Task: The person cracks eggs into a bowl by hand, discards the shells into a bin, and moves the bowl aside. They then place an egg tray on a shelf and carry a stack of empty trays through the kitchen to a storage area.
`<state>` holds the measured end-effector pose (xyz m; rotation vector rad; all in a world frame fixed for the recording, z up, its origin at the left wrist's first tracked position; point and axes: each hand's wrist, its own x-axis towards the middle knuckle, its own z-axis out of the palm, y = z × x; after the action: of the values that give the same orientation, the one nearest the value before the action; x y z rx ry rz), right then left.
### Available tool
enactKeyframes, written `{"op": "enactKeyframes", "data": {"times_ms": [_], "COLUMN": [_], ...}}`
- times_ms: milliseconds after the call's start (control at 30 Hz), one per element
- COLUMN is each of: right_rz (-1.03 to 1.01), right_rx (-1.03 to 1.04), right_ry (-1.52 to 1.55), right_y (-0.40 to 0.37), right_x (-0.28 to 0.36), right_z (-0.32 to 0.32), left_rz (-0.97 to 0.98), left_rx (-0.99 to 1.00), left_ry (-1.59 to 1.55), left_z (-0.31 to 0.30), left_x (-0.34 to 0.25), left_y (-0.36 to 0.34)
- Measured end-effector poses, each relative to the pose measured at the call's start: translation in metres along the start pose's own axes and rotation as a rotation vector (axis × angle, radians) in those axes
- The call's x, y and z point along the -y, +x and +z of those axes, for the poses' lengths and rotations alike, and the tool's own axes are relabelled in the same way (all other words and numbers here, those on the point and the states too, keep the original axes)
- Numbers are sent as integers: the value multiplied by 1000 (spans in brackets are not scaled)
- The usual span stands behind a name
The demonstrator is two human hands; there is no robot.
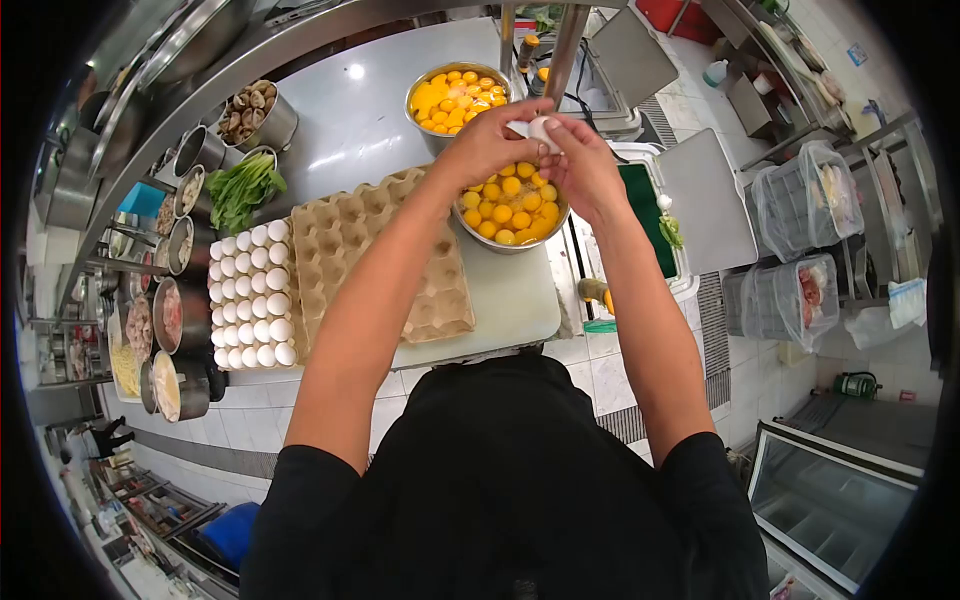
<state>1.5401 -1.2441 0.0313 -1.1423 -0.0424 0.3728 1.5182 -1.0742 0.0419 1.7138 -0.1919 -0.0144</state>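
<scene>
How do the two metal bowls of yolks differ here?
The near bowl sits below the left hand, the right hand and the egg they hold, partly hidden; the far bowl stands uncovered, untouched. The near bowl lies beside the empty egg trays; the far bowl stands apart from them. Both are round, metal and hold many yolks.
</scene>
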Motion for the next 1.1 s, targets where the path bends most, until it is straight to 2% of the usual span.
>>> {"op": "enactKeyframes", "data": {"times_ms": [33, 233, 400, 500, 700, 1033, 1100], "right_rz": [80, 192, 73, 35, 42, 3, -493], "right_rx": [90, 196, 328, 364, 413, 479, 384], "right_ry": [-22, -212, -524, -584, -631, -821, -1329], "right_y": [-5, -4, -3, 0, 7, 9, 2], "right_x": [0, -9, -4, -2, -6, 3, 4], "right_z": [1, -9, -4, -2, -3, -1, 0], "left_rz": [-6, -15, 35, 56, 15, 23, 16], "left_rx": [112, 67, 15, -4, -30, -85, -78], "left_ry": [33, 88, 114, 167, 83, 222, 282], "left_z": [-5, -8, -6, -6, -7, -9, -13], "left_x": [3, 24, 27, 21, 30, 29, 28], "left_y": [2, -23, -38, -41, -44, -51, -52]}}
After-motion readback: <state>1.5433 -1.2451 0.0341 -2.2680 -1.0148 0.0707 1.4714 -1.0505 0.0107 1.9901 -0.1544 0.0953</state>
